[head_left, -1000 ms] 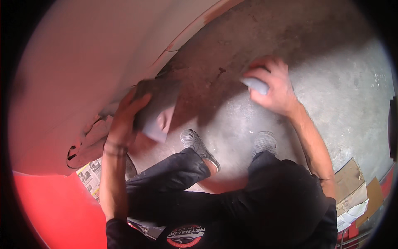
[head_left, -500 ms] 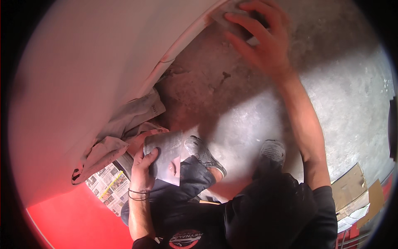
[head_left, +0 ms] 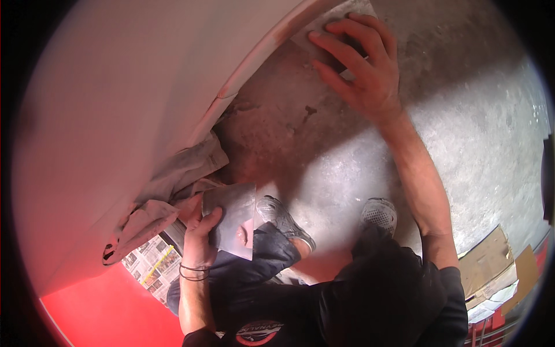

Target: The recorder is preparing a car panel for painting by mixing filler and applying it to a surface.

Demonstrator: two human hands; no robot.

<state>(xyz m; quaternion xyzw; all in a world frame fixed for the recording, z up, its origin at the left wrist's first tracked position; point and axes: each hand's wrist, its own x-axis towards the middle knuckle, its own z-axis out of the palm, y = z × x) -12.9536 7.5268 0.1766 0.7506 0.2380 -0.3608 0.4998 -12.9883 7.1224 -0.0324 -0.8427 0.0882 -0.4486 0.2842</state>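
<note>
My left hand pinches a thin, flat grey rectangular sheet by its left edge, thumb on top. Near its lower right corner sits a small pinkish blob that I cannot make out. Far up, my right hand bends its fingers over a flat grey piece, which lies against the rim of a large pale curved panel. Brownish patches mark that rim close to the fingers. The kind of the flat piece is partly hidden by the hand.
Crumpled covering paper hangs at the panel's lower edge. Below it are a printed newspaper sheet and a red surface. My shoes rest on the grey concrete floor. Flattened cardboard lies at the lower right.
My right hand has shifted slightly down along the rim with the flat piece and shows less blur. My left hand and its sheet have barely moved.
</note>
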